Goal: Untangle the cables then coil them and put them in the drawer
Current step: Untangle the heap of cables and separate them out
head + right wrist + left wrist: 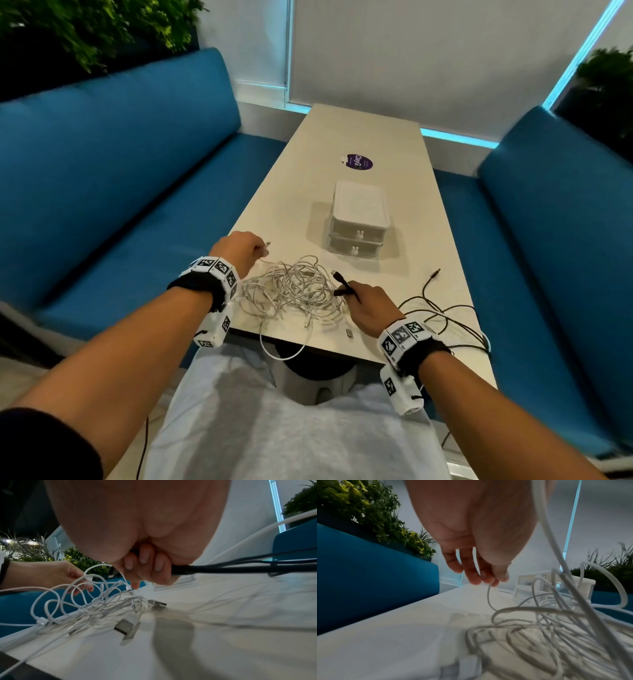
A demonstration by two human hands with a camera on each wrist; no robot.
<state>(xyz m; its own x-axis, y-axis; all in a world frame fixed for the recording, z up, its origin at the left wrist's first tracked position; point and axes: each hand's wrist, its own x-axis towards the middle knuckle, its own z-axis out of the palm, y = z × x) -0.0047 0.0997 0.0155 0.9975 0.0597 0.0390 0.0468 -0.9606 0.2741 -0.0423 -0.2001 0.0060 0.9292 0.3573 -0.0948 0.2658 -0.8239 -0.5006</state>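
A tangle of white cables (294, 291) lies near the front edge of the pale table (376, 137), with one loop hanging over the edge. My left hand (239, 248) pinches the end of a white cable (488, 595) just left of the tangle. My right hand (368, 301) grips a bundle of black cable (240, 566) at the tangle's right side; its plug end (337, 275) sticks out past my fingers. The black cable (442, 315) trails off to the right. A white two-drawer box (358, 219), both drawers closed, stands behind the tangle.
A purple round sticker (359, 161) lies farther back on the table. Blue benches (102, 178) flank the table on both sides. Loose USB plugs (126, 627) lie by the tangle. Plants (85, 31) stand behind the benches.
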